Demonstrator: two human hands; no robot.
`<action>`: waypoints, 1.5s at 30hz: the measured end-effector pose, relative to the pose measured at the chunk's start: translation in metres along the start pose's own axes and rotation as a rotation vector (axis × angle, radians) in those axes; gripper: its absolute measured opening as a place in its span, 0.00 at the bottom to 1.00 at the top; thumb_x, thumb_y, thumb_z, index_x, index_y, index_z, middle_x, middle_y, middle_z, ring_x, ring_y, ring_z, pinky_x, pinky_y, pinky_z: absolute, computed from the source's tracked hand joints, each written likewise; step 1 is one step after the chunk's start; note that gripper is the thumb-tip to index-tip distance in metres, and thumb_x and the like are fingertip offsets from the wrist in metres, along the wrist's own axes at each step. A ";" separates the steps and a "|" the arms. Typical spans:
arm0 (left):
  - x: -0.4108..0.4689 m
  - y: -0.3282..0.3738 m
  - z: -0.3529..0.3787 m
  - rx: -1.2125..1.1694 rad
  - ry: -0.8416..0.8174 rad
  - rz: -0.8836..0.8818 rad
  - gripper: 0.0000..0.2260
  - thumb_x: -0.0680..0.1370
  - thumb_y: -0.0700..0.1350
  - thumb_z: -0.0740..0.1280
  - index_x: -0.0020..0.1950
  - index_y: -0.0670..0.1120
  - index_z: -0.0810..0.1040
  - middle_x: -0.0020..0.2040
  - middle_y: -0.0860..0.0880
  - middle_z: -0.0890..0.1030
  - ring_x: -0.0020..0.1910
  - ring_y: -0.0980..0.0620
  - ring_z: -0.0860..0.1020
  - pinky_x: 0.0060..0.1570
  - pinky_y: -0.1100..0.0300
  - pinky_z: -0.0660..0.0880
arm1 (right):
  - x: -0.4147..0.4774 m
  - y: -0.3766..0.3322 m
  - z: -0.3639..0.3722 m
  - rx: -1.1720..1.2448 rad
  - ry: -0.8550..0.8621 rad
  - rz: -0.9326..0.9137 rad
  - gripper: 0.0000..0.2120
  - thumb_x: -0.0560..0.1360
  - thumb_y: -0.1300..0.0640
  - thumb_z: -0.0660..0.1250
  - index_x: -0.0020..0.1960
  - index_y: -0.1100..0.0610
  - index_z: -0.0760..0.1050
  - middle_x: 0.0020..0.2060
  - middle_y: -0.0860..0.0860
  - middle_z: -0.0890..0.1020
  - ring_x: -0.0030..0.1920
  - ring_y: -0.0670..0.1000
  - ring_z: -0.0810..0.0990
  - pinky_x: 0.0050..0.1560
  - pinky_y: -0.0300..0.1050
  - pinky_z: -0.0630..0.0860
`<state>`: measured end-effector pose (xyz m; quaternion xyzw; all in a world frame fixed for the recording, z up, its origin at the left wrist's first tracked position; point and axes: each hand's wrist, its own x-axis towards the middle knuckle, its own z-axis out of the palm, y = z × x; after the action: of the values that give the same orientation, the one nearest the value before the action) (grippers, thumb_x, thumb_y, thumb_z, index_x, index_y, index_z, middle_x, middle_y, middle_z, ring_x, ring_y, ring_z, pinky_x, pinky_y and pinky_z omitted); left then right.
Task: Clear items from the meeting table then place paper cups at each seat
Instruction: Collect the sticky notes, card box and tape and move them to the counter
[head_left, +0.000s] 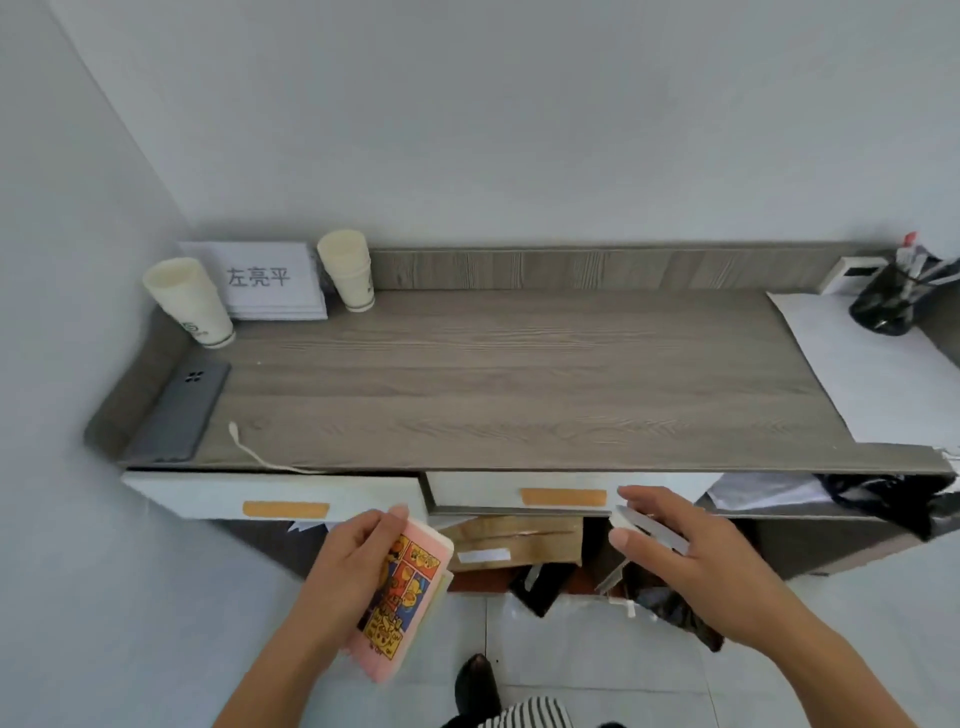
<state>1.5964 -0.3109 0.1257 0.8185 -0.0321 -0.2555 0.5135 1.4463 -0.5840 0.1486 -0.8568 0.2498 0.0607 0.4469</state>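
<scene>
Left hand (358, 561) grips a pink cartoon-printed packet (402, 582). Right hand (675, 535) pinches a white flat strip (649, 526) between thumb and fingers. Paper cup stack (189, 301) stands on the tabletop (519, 374), well beyond the left hand, to its left.

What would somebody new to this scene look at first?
Most likely the pink cartoon-printed packet gripped in the left hand at bottom centre, the only strong colour here. Next come a tall cup stack and a second cup stack at the back left of the grey wooden counter, flanking a white name card. The right hand, in front of the drawers, pinches a thin white piece.
</scene>
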 end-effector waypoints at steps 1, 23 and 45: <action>0.018 0.014 -0.001 0.010 -0.013 0.010 0.21 0.79 0.57 0.59 0.38 0.41 0.74 0.31 0.42 0.80 0.29 0.50 0.78 0.37 0.57 0.74 | 0.013 -0.006 -0.005 0.002 0.020 -0.004 0.30 0.67 0.32 0.63 0.67 0.38 0.69 0.60 0.37 0.76 0.56 0.41 0.77 0.51 0.35 0.70; 0.155 0.074 0.008 -0.244 0.219 -0.344 0.18 0.78 0.55 0.61 0.41 0.41 0.74 0.35 0.42 0.77 0.36 0.47 0.77 0.40 0.55 0.73 | 0.397 -0.111 0.029 -0.586 -0.015 -0.513 0.35 0.72 0.34 0.62 0.73 0.51 0.64 0.72 0.53 0.63 0.71 0.56 0.60 0.62 0.57 0.73; 0.304 0.135 0.036 -0.470 -0.232 -0.223 0.12 0.77 0.35 0.66 0.60 0.40 0.76 0.53 0.40 0.84 0.49 0.44 0.83 0.45 0.52 0.81 | 0.326 -0.099 0.026 0.615 0.023 0.157 0.15 0.73 0.64 0.71 0.59 0.55 0.76 0.41 0.54 0.88 0.42 0.53 0.87 0.42 0.48 0.83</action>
<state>1.8721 -0.4998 0.1124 0.6408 0.0597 -0.4028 0.6508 1.7802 -0.6382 0.0991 -0.6602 0.3268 0.0070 0.6763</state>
